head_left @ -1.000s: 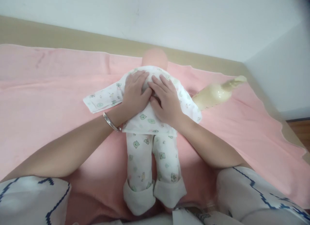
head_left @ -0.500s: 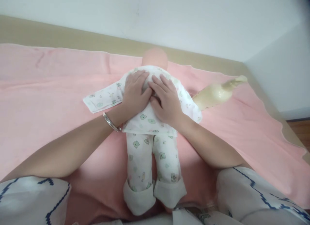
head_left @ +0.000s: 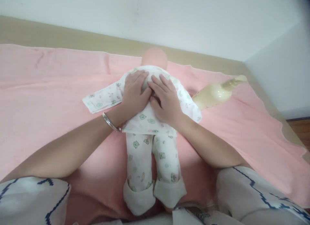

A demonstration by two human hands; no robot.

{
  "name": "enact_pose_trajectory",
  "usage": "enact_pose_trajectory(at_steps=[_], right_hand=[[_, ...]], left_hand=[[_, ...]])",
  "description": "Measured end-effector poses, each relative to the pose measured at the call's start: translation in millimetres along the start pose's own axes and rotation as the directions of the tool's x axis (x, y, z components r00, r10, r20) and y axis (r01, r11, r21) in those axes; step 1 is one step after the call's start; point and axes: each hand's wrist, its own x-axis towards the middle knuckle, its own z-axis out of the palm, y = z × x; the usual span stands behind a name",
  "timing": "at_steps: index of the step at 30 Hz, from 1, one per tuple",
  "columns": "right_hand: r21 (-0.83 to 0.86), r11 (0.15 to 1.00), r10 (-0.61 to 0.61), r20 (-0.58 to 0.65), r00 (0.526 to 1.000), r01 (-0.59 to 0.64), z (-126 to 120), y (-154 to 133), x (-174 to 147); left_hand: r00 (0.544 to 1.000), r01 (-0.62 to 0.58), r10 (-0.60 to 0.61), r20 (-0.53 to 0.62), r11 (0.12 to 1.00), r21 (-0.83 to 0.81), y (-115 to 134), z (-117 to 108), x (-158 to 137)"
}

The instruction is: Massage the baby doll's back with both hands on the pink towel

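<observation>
A baby doll [head_left: 154,57] lies face down on a pink blanket [head_left: 48,121], its bare head pointing away from me. It wears a white printed top [head_left: 150,125] and matching trousers [head_left: 139,157] with turned-up cuffs. My left hand [head_left: 136,92] rests flat on the left of its upper back, fingers stretched forward. On the right of the back lies my right hand [head_left: 166,99], also flat, with fingers a little spread. The thumbs meet or nearly meet in the middle. A silver bangle [head_left: 110,121] circles my left wrist.
A glossy cream-yellow object with a narrow neck [head_left: 215,94], perhaps a bottle, lies on the blanket right of the doll. Behind the blanket runs a tan surface edge [head_left: 72,34] against a white wall [head_left: 169,18]. Wooden floor [head_left: 300,131] shows at far right.
</observation>
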Motion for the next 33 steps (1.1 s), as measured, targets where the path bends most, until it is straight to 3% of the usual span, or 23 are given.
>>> enact_pose_trajectory(at_steps=[33], right_hand=[[0.042, 0.999, 0.009, 0.014, 1.0, -0.01, -0.5, 1.4, 0.0]], left_hand=[[0.999, 0.023, -0.023, 0.029, 1.0, -0.017, 1.6, -0.5, 1.7]])
